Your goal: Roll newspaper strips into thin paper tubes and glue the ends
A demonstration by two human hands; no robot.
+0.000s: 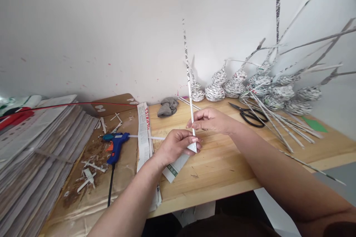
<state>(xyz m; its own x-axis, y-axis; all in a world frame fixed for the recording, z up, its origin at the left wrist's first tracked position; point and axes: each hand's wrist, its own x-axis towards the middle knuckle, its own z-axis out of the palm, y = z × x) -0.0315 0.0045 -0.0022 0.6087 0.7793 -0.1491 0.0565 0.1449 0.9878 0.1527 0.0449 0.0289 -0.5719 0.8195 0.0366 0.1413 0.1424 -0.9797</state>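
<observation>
We found one paper tube (190, 92) raised above the tabletop (217, 166), in front of the wall (133, 26). We judged it rolled along most of its length; any winding left appeared to be at the lower end, where the left hand (178, 145) hid part of it. A paper piece with a green band (178, 166) showed beneath that hand; we could not tell whether it joined the tube. Flat paper strips (143, 129) lay unrolled nearby, while a pile of slim tubes (289, 129) lay rolled at the right.

The tube's long axis stood near upright, its top leaning slightly left. The left fingers were closed narrowly on its lower end; those of the right hand (211, 120) bent lightly around it just above.
</observation>
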